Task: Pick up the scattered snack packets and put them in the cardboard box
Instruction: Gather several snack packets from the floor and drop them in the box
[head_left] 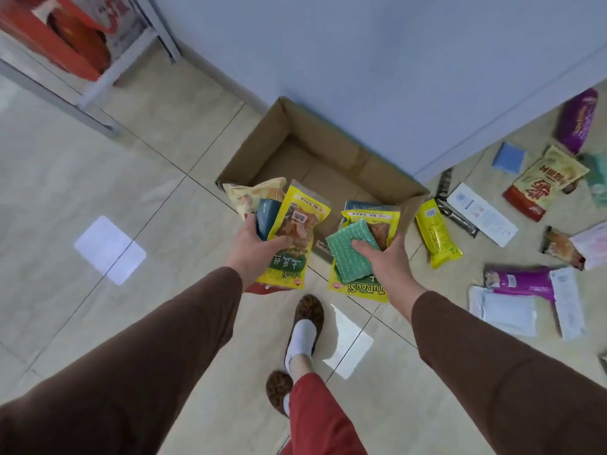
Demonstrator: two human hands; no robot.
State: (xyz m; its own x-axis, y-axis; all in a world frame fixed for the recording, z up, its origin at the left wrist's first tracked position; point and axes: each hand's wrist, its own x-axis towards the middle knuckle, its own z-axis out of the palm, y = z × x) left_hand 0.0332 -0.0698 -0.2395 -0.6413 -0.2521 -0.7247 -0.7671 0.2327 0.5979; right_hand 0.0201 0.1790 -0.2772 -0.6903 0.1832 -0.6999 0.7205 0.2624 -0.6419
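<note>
One open cardboard box point(285, 133). Three packets in the left hand point(254, 246), three in the right hand point(386, 257). About a dozen more packets lie on the floor point(98, 159).

Floor point(98, 178): shiny tan tiles with bright light patches.
Wall point(377, 60): pale blue.
Shelf point(108, 77): grey metal frame, top left.
Red box point(49, 37): sits on the shelf.

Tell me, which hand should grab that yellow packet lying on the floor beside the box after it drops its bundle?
Probably the right hand. The loose yellow packet lies on the floor just right of the cardboard box, close to that hand. The left hand would have to cross over. Both hands hold packets now.
</note>
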